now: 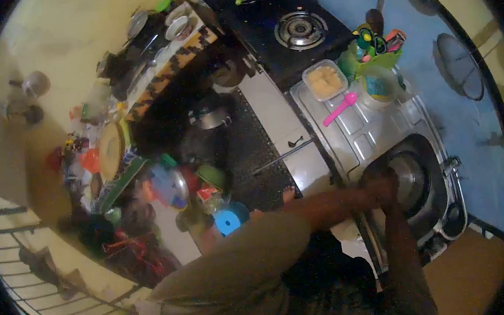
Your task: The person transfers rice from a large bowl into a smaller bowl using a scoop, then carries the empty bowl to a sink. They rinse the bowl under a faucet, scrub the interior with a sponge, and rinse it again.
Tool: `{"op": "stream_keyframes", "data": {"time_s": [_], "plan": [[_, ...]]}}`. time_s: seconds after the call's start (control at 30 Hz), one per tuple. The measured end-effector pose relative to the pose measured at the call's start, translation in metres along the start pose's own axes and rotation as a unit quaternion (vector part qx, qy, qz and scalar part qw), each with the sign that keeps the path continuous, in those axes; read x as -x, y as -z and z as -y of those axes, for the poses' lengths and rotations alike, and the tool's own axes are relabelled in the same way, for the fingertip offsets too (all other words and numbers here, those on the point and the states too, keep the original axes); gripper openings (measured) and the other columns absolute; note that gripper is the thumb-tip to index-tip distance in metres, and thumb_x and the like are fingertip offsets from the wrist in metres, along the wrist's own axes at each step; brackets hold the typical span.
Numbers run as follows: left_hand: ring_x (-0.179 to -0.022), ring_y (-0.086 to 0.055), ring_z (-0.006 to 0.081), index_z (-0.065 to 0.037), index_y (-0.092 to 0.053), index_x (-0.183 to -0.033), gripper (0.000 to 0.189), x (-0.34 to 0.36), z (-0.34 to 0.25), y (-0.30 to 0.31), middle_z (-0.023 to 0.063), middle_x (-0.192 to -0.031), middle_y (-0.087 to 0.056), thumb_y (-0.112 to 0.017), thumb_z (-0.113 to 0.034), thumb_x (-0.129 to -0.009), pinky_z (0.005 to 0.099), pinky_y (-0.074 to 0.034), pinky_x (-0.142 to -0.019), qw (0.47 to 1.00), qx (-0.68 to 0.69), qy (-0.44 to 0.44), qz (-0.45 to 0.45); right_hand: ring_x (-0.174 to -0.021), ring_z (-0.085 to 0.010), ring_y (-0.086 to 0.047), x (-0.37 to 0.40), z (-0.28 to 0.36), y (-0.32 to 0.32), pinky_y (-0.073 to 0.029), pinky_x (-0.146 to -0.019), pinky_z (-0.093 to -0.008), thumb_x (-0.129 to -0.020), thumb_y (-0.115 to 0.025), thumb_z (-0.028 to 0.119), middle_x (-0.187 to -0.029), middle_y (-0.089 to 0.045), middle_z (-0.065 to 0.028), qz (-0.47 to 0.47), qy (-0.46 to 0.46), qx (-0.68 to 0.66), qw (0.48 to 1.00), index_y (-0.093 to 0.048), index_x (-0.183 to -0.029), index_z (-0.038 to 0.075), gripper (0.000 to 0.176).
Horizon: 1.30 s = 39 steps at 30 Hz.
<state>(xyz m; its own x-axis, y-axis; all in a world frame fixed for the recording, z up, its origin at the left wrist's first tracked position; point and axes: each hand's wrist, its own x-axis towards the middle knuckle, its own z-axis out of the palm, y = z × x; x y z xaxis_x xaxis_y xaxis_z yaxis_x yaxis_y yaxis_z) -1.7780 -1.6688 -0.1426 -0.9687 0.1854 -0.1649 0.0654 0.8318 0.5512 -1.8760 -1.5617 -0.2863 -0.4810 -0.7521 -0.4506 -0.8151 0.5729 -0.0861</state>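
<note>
A round metal pot or bowl [411, 183] sits in the dark sink basin [440, 211], its inside pale. My left hand [377, 188] reaches across from the left to the near side of this pot. Close against it is my right hand [391, 194], its forearm coming up from below. The two hands meet and overlap in shadow at the pot's rim. Their fingers are dark and blurred, so what they hold, if anything, does not show.
The steel drainboard [351, 144] carries a pink spoon [340, 109], a plastic tub of yellowish food [325, 81], a clear container [378, 88] and a green utensil holder [374, 59]. A tap [451, 166] edges the sink. Beyond stands a black gas stove [266, 32]; clutter fills the left.
</note>
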Motion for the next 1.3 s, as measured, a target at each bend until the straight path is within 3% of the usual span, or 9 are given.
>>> {"op": "stream_keyframes", "data": {"time_s": [0.33,0.73,0.8,0.87,0.9,0.97,1.1,1.17,1.3], "plan": [[-0.097,-0.061,0.0281,-0.006,-0.069,-0.093,0.031,-0.001,-0.037,-0.030,0.0133,-0.098,-0.067,-0.064,-0.027,-0.072,0.0445,-0.043,-0.089,0.990,-0.015,0.060,0.128,-0.098,-0.0312,-0.062,-0.032,-0.187,-0.134,-0.044,-0.090,-0.0495,-0.086,-0.052,0.028,-0.100,-0.066,-0.0163,-0.115,0.047,0.328,0.936,-0.062,-0.109,0.007,0.032],[-0.104,-0.059,0.0279,-0.008,-0.069,-0.097,0.031,0.000,-0.017,-0.045,0.0127,-0.101,-0.067,-0.062,-0.028,-0.076,0.0459,-0.036,-0.097,0.997,0.055,-0.053,0.016,-0.101,-0.0332,-0.061,-0.006,-0.023,0.005,-0.044,-0.092,-0.0458,-0.086,-0.050,0.022,-0.102,-0.064,-0.0203,0.062,-0.021,-0.124,0.990,-0.060,-0.109,0.003,0.031],[-0.097,-0.062,0.0282,-0.011,-0.070,-0.100,0.030,0.006,-0.017,-0.031,0.0112,-0.097,-0.068,-0.061,-0.027,-0.077,0.0471,-0.037,-0.097,0.993,0.088,-0.069,0.049,-0.092,-0.0412,-0.061,-0.007,-0.014,0.028,-0.050,-0.080,-0.0462,-0.087,-0.045,0.016,-0.104,-0.061,-0.0267,-0.205,-0.030,-0.233,0.950,-0.057,-0.108,0.002,0.028],[-0.091,-0.064,0.0302,-0.016,-0.070,-0.101,0.028,-0.002,-0.041,0.040,0.0113,-0.093,-0.068,-0.061,-0.028,-0.078,0.0498,-0.040,-0.093,0.955,-0.095,-0.045,0.276,-0.088,-0.0398,-0.063,-0.031,-0.041,0.009,-0.050,-0.078,-0.0466,-0.087,-0.046,0.018,-0.099,-0.063,-0.0247,-0.194,-0.067,-0.199,0.958,-0.061,-0.107,0.005,0.028],[-0.091,-0.064,0.0302,-0.016,-0.070,-0.101,0.028,-0.001,-0.034,0.027,0.0113,-0.093,-0.068,-0.061,-0.028,-0.078,0.0498,-0.040,-0.093,0.950,-0.096,-0.069,0.288,-0.088,-0.0398,-0.063,-0.018,-0.050,0.017,-0.050,-0.078,-0.0466,-0.087,-0.046,0.018,-0.099,-0.063,-0.0247,-0.193,-0.094,-0.202,0.956,-0.061,-0.107,0.005,0.028],[-0.085,-0.064,0.0323,-0.019,-0.070,-0.100,0.025,0.000,-0.014,-0.008,0.0124,-0.090,-0.068,-0.061,-0.031,-0.080,0.0504,-0.046,-0.085,0.987,-0.012,-0.064,0.149,-0.084,-0.0357,-0.064,0.012,-0.063,0.054,-0.051,-0.075,-0.0475,-0.086,-0.047,0.017,-0.090,-0.065,-0.0224,-0.081,-0.079,-0.085,0.990,-0.065,-0.101,0.006,0.026],[-0.087,-0.064,0.0328,-0.015,-0.070,-0.097,0.025,0.002,-0.021,0.007,0.0142,-0.090,-0.067,-0.060,-0.031,-0.081,0.0506,-0.049,-0.079,0.986,-0.011,-0.099,0.136,-0.078,-0.0303,-0.066,0.043,-0.096,0.015,-0.050,-0.071,-0.0491,-0.084,-0.050,0.020,-0.083,-0.066,-0.0198,-0.126,-0.055,-0.079,0.987,-0.068,-0.095,0.007,0.024],[-0.089,-0.064,0.0313,-0.014,-0.069,-0.097,0.025,0.010,-0.019,-0.004,0.0152,-0.088,-0.067,-0.059,-0.030,-0.081,0.0498,-0.046,-0.083,0.988,-0.097,-0.052,0.108,-0.075,-0.0273,-0.067,0.053,-0.085,-0.020,-0.051,-0.070,-0.0485,-0.082,-0.053,0.023,-0.084,-0.067,-0.0181,0.030,-0.051,0.062,0.996,-0.069,-0.092,0.008,0.024],[-0.092,-0.063,0.0282,-0.015,-0.069,-0.098,0.024,0.007,-0.010,-0.009,0.0158,-0.089,-0.066,-0.060,-0.027,-0.080,0.0468,-0.043,-0.089,0.980,-0.112,-0.074,0.144,-0.079,-0.0283,-0.067,0.059,-0.015,0.002,-0.051,-0.069,-0.0465,-0.079,-0.056,0.025,-0.086,-0.067,-0.0192,0.047,-0.159,-0.098,0.981,-0.070,-0.089,0.007,0.025]]}}
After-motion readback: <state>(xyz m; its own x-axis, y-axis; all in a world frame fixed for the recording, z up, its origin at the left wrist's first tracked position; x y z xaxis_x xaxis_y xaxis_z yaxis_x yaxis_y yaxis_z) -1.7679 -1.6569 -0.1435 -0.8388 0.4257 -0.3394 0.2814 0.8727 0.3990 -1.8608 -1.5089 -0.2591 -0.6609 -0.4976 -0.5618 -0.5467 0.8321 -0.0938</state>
